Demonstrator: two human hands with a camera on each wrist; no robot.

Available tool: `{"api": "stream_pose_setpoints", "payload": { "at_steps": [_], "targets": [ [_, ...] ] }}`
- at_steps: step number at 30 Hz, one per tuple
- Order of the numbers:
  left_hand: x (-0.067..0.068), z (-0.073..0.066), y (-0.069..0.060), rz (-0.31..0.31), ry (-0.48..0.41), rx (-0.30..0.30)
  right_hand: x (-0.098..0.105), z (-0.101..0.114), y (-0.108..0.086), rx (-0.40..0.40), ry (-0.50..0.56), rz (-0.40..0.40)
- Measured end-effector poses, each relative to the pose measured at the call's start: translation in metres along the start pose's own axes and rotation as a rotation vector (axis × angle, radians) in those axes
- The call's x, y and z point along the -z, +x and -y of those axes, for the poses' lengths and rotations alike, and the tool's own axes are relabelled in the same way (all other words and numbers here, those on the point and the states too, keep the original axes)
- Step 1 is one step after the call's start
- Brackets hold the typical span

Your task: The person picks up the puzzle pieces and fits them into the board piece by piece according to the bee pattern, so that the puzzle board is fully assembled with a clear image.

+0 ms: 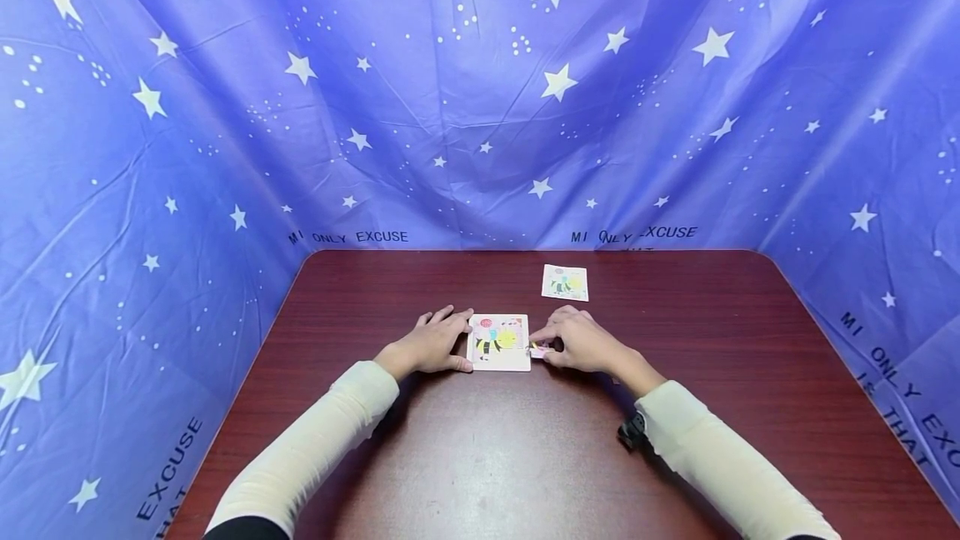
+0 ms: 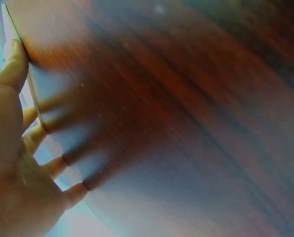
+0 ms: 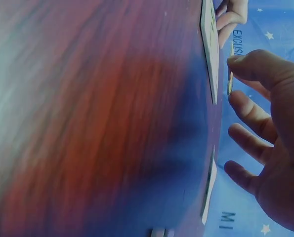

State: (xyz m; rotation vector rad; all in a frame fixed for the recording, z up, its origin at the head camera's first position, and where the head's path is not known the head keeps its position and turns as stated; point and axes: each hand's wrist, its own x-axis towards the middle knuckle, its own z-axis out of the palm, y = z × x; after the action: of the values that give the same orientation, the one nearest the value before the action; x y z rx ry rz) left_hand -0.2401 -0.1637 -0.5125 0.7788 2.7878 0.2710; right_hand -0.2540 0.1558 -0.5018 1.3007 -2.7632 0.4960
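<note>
A square puzzle board (image 1: 498,357) with a yellow-and-black bee picture lies flat on the table; its lower right part is pale. My left hand (image 1: 433,342) rests at the board's left edge, thumb by the lower corner and fingers spread toward the upper one. In the left wrist view, the left fingers (image 2: 54,167) are fairly straight and touch the tabletop. Just off the board's right edge, my right hand (image 1: 581,342) pinches a small, colourful puzzle piece (image 1: 539,352) between thumb and forefinger. The right wrist view shows that piece (image 3: 230,81) edge-on, raised above the table.
A square card (image 1: 566,282) with a similar bee picture lies beyond the right hand. Another small object (image 3: 159,232), cut off by the frame, sits on the table near the right wrist. Star-printed blue cloth (image 1: 480,107) hangs around the dark red wooden table (image 1: 465,457).
</note>
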Motion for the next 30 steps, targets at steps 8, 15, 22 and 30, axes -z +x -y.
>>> {"api": "stream_pose_setpoints", "payload": {
  "at_steps": [8,15,22,30],
  "targets": [
    [0.000,-0.001,0.001,0.004,0.000,0.006,-0.007,0.013,0.018,0.014,0.001,0.019],
    [0.000,-0.001,0.001,0.005,0.004,0.008,-0.015,0.022,0.030,-0.002,0.007,0.064],
    [0.000,-0.001,0.000,0.003,0.005,0.012,-0.022,0.029,0.042,-0.007,0.013,0.100],
    [0.002,-0.002,-0.001,0.008,-0.003,0.012,-0.026,0.036,0.049,-0.008,0.016,0.129]
  ]
}}
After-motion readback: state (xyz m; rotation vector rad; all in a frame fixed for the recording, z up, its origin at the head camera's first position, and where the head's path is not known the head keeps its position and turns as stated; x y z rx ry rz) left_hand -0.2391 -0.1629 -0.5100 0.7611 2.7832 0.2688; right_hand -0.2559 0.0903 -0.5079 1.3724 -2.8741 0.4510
